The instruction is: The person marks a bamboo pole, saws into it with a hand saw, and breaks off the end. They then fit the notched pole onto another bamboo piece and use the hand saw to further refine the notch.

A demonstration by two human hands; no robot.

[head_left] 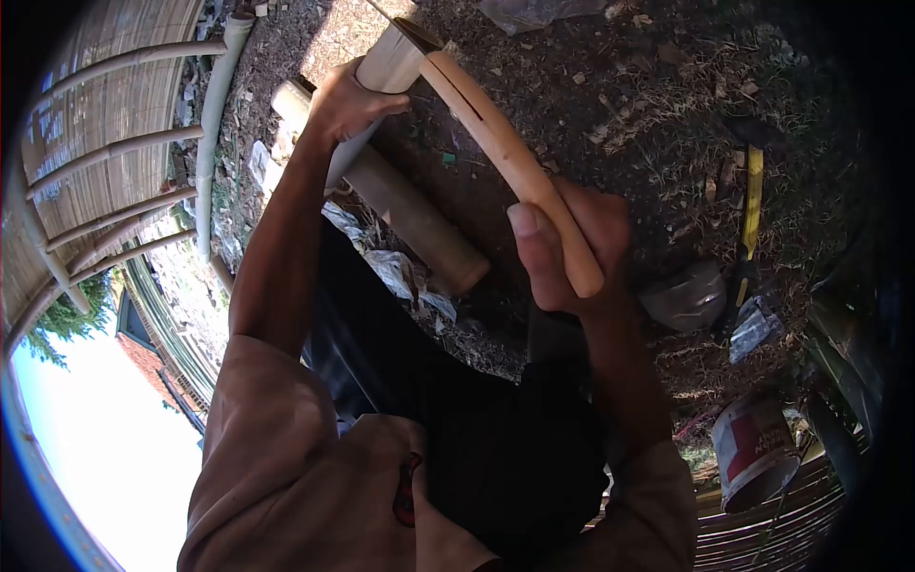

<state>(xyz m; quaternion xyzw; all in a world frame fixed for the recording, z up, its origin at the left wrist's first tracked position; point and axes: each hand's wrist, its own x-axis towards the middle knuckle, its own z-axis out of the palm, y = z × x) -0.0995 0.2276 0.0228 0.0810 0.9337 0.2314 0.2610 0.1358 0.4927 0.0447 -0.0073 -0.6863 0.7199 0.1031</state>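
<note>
My left hand (355, 103) is wrapped round a pale bamboo tube (389, 63) near its open upper end. In my right hand (572, 243) is a curved, light wooden handle (510, 153) with a dark slit along its upper part. The far end of the handle meets the rim of the tube, where a thin dark blade (381, 11) shows at the top edge of the view. How far the blade touches the tube is hard to make out. Behind the tube, a thicker bamboo piece (410, 214) lies on the ground.
A yellow-handled tool (753, 205) lies on the ground at the right, near crumpled clear plastic (688, 297). A white and red bucket (758, 453) lies tipped at the lower right. Curved bamboo framework (205, 157) stands at the left. Wood chips litter the dirt.
</note>
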